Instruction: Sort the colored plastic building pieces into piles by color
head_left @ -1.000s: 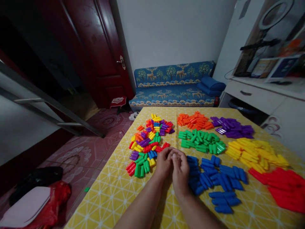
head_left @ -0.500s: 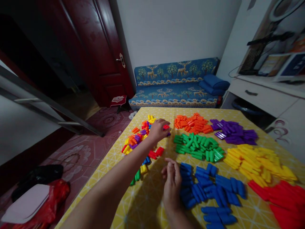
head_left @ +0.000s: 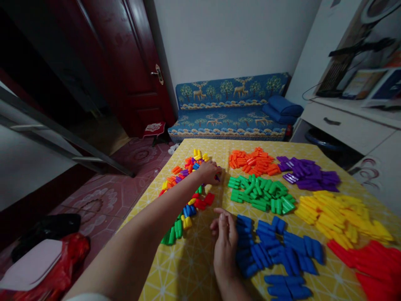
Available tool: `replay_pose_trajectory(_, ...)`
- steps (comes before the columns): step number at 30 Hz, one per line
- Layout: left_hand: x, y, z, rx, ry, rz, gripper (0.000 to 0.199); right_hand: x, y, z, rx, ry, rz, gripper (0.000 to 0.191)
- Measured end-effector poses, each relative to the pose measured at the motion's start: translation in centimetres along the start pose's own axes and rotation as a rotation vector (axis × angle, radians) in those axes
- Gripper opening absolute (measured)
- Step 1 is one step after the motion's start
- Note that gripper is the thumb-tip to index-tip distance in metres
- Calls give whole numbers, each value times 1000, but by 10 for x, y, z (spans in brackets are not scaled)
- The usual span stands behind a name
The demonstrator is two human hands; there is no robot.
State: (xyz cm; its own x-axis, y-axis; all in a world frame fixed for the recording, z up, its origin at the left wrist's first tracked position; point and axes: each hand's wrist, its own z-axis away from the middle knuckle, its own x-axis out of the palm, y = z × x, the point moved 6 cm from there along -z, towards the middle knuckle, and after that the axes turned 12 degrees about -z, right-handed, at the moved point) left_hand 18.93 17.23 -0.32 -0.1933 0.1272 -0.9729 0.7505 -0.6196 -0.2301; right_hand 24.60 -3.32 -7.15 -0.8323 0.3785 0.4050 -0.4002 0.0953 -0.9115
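While your left hand (head_left: pixel 209 171) is stretched well forward over the far end of the mixed pile (head_left: pixel 184 188), its fingers are curled down onto the pieces there, with what looks like a red piece (head_left: pixel 217 177) under the fingertips; whether it is truly gripped or only touched, you cannot tell from this angle. Your right hand (head_left: pixel 224 240) sits much closer to you, resting on edge on the yellow surface (head_left: pixel 188 271), fingers loosely open and holding nothing, with the blue pile (head_left: pixel 275 246) just beside it on its right. So the unsorted heap lies ahead and to the left of both hands, running lengthwise away from you along your left forearm, and the left hand is plainly the nearer one to it. Ahead and to the right of that hand lie the green pile (head_left: pixel 261 194) and the orange pile (head_left: pixel 253 161); the sorted red pile (head_left: pixel 376 261) is well apart, far off past your right hand.
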Motion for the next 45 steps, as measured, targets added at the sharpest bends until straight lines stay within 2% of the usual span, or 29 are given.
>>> replay_pose_trajectory(5, -12, 11, 49, 85, -62, -35, 32, 1, -1, 0, 12, -19, -40, 45)
replay_pose_trajectory(8, -15, 17, 88, 85, -34, 0, 25, 1, -3, 0, 9, -29, -44, 43)
replay_pose_trajectory(11, -18, 21, 127, 30, 55, 51, 24, 1, -5, 0, -6, -38, -48, 41)
replay_pose_trajectory(15, -18, 26, 171, -77, 163, 167, 33, 1, -5, -1, -12, -44, -52, 41)
replay_pose_trajectory(20, -18, 38, 203, -238, 464, 571, 33, 0, -5, -2, -44, -64, 25, 44)
replay_pose_trajectory(22, -12, 42, 207, -375, 594, 814, 31, 3, -7, -1, -69, -121, 83, 43)
replay_pose_trajectory(24, 2, 46, 207, -580, 674, 1105, 26, 11, -8, 1, -90, -219, 113, 42)
replay_pose_trajectory(26, 21, 52, 203, -783, 700, 1437, 21, 19, -7, 4, -81, -307, 84, 44)
replay_pose_trajectory(28, 36, 62, 196, -884, 705, 1725, 26, 23, -6, 6, -67, -338, 39, 48)
replay_pose_trajectory(30, 42, 71, 188, -919, 732, 1896, 34, 23, -5, 5, -83, -323, 30, 51)
replay_pose_trajectory(34, 43, 89, 174, -1009, 826, 2072, 39, 12, -7, 2, -189, -207, 116, 47)
replay_pose_trajectory(37, 44, 103, 155, -976, 803, 2176, 38, 4, -10, 2, -241, -120, 124, 49)
replay_pose_trajectory(42, 55, 105, 136, -985, 822, 2161, 44, 3, -15, 5, -256, -91, 61, 47)
replay_pose_trajectory(45, 59, 105, 129, -915, 814, 2244, 44, 4, -15, 5, -229, -77, 33, 44)
